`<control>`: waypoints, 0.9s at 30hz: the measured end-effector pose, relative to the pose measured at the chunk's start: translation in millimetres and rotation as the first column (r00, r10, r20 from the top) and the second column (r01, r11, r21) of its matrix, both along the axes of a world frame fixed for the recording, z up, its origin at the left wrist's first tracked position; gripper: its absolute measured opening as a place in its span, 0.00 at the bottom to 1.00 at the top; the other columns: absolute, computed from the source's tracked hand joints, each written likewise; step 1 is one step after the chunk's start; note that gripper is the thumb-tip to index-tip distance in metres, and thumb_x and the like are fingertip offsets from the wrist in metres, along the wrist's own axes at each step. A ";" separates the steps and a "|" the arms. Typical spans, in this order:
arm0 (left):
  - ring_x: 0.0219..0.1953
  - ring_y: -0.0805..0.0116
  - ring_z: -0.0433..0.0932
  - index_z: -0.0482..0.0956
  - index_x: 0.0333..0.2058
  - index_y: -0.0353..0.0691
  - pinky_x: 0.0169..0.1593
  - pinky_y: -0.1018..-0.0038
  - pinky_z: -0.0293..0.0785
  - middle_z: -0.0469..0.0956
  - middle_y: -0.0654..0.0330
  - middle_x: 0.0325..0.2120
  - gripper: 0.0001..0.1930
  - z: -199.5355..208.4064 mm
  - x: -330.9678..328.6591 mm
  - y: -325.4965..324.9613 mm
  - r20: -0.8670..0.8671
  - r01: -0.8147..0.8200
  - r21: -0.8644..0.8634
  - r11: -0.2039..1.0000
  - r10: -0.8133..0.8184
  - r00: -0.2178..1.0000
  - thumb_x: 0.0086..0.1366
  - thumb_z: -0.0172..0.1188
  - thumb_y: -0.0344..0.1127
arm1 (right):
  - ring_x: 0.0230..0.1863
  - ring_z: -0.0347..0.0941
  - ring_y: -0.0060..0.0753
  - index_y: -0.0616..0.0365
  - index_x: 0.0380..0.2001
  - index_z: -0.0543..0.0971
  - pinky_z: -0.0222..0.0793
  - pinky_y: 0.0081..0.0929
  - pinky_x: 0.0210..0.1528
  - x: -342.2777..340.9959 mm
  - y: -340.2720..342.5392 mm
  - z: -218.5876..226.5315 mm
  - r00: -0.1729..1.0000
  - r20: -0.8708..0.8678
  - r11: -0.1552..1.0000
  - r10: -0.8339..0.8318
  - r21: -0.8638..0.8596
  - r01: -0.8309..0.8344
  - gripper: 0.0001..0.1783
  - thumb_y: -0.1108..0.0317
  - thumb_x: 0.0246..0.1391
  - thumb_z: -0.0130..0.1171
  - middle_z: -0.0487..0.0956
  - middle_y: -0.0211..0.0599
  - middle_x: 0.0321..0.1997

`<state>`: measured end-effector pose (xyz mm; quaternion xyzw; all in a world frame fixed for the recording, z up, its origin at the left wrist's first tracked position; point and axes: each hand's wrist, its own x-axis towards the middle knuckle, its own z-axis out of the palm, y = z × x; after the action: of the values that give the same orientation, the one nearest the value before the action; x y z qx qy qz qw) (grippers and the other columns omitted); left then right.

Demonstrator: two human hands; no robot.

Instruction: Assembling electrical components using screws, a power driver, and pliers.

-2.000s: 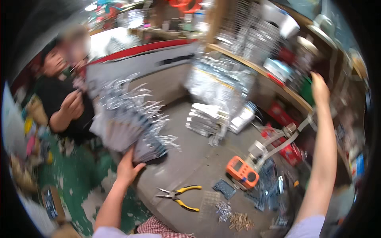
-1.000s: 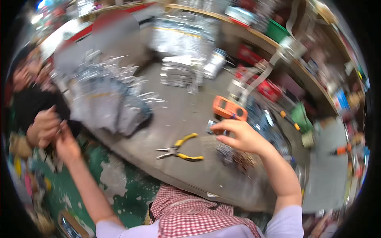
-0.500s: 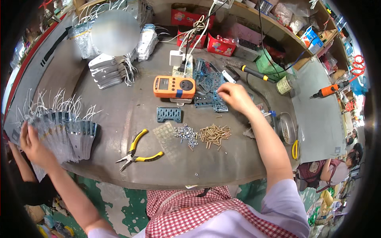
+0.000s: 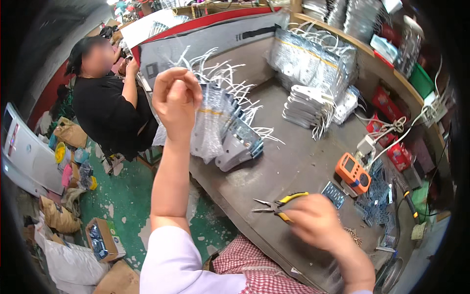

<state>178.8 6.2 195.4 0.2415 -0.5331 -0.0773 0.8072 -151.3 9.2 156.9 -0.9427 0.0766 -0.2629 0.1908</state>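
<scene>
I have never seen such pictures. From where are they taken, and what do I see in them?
There is no machine here: these are a person's bare hands, seen by a wide fisheye camera worn on the head, so straight edges bend. On the grey table are wrapped parts with white wires, a stack of white pieces and an orange device. The left hand is raised in front of the wrapped parts; I see nothing held in it. The blurred right hand is at the yellow-handled pliers; whether it grips them, I cannot tell.
</scene>
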 end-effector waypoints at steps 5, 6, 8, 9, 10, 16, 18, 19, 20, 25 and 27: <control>0.15 0.75 0.65 0.70 0.39 0.36 0.16 0.84 0.60 0.72 0.54 0.26 0.16 -0.8 45.9 10.5 -0.187 0.489 -0.036 0.872 -0.486 0.854 0.63 0.44 0.43 | 0.45 0.65 0.44 0.56 0.38 0.72 0.61 0.36 0.45 176.0 -32.7 28.0 0.932 0.363 0.970 0.026 -0.234 0.064 0.21 0.72 0.35 0.61 0.70 0.41 0.41; 0.14 0.75 0.64 0.70 0.40 0.36 0.16 0.84 0.59 0.72 0.54 0.26 0.18 -0.7 45.6 5.6 -0.193 0.557 -0.046 0.829 -0.555 0.809 0.63 0.43 0.46 | 0.45 0.65 0.43 0.56 0.39 0.72 0.60 0.36 0.45 198.2 -44.8 37.7 0.867 0.496 0.971 -0.033 -0.190 0.146 0.21 0.71 0.36 0.61 0.70 0.41 0.41; 0.18 0.75 0.67 0.70 0.40 0.36 0.21 0.84 0.63 0.72 0.55 0.27 0.16 0.7 45.0 11.6 -0.195 0.631 -0.072 0.772 -0.631 0.751 0.63 0.45 0.44 | 0.46 0.65 0.43 0.55 0.40 0.72 0.60 0.36 0.46 231.1 -53.1 54.4 0.894 0.447 0.966 -0.028 -0.217 0.140 0.21 0.71 0.37 0.61 0.70 0.40 0.41; 0.21 0.75 0.69 0.70 0.39 0.36 0.24 0.83 0.65 0.72 0.55 0.28 0.14 0.8 39.0 21.0 -0.221 0.404 -0.016 0.914 -0.398 0.890 0.63 0.47 0.41 | 0.46 0.64 0.42 0.55 0.40 0.71 0.59 0.36 0.46 241.6 -52.3 56.0 0.917 0.397 0.967 -0.031 -0.220 0.128 0.22 0.70 0.37 0.62 0.70 0.39 0.41; 0.24 0.75 0.71 0.70 0.39 0.36 0.28 0.82 0.67 0.72 0.56 0.28 0.12 -4.6 31.5 26.5 -0.237 0.162 0.047 0.986 -0.146 0.960 0.62 0.49 0.38 | 0.46 0.64 0.42 0.55 0.40 0.71 0.59 0.36 0.46 244.5 -55.1 52.4 0.922 0.386 0.966 -0.035 -0.223 0.130 0.22 0.70 0.37 0.62 0.70 0.39 0.41; 0.50 0.52 0.64 0.53 0.58 0.38 0.50 0.62 0.64 0.61 0.48 0.48 0.45 -88.6 -18.4 66.3 0.593 -0.894 0.304 0.328 0.670 0.447 0.41 0.68 0.32 | 0.47 0.64 0.42 0.55 0.37 0.73 0.59 0.37 0.48 250.3 -64.1 42.9 0.900 0.425 0.987 -0.095 -0.075 0.140 0.19 0.68 0.37 0.64 0.70 0.39 0.41; 0.49 0.51 0.65 0.52 0.59 0.39 0.50 0.63 0.64 0.62 0.49 0.48 0.46 -99.8 -15.1 68.0 0.542 -0.840 0.363 0.403 0.641 0.543 0.40 0.68 0.30 | 0.47 0.64 0.43 0.56 0.37 0.73 0.60 0.35 0.47 252.1 -60.9 43.5 0.898 0.431 0.986 -0.082 -0.093 0.135 0.19 0.69 0.38 0.63 0.70 0.40 0.40; 0.49 0.51 0.65 0.51 0.59 0.41 0.51 0.64 0.63 0.64 0.50 0.47 0.47 -101.5 -13.9 68.0 0.483 -0.774 0.407 0.485 0.604 0.633 0.39 0.68 0.28 | 0.46 0.64 0.44 0.57 0.37 0.73 0.60 0.35 0.47 251.8 -59.0 44.0 0.900 0.430 0.996 -0.067 -0.020 0.084 0.18 0.70 0.38 0.63 0.71 0.41 0.39; 0.49 0.51 0.65 0.51 0.59 0.41 0.51 0.64 0.63 0.64 0.50 0.47 0.47 -100.4 -10.5 69.6 0.486 -0.772 0.414 0.483 0.600 0.636 0.39 0.68 0.28 | 0.46 0.64 0.44 0.58 0.36 0.73 0.60 0.34 0.47 251.0 -57.6 44.3 0.901 0.431 0.998 -0.055 0.054 0.035 0.17 0.70 0.39 0.62 0.71 0.42 0.38; 0.54 0.55 0.64 0.53 0.59 0.41 0.54 0.67 0.61 0.62 0.49 0.53 0.45 -77.7 13.7 61.4 0.446 -0.629 0.518 0.579 0.445 0.777 0.41 0.65 0.25 | 0.46 0.66 0.46 0.60 0.40 0.72 0.61 0.33 0.49 243.3 -74.9 49.1 0.917 0.396 0.999 -0.047 0.044 0.033 0.19 0.62 0.44 0.59 0.72 0.44 0.40; 0.56 0.55 0.61 0.51 0.60 0.40 0.55 0.67 0.59 0.60 0.48 0.55 0.45 -78.3 3.9 57.7 0.431 -0.570 0.578 0.584 0.375 0.821 0.42 0.65 0.26 | 0.46 0.66 0.46 0.59 0.41 0.72 0.61 0.34 0.49 242.1 -76.4 48.7 0.917 0.390 0.996 -0.086 0.049 0.073 0.20 0.62 0.45 0.59 0.72 0.45 0.40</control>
<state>182.8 63.9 117.2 0.6635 -0.4827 -0.0159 0.5714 90.7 -67.2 205.6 -0.8637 0.0796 -0.4524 0.2072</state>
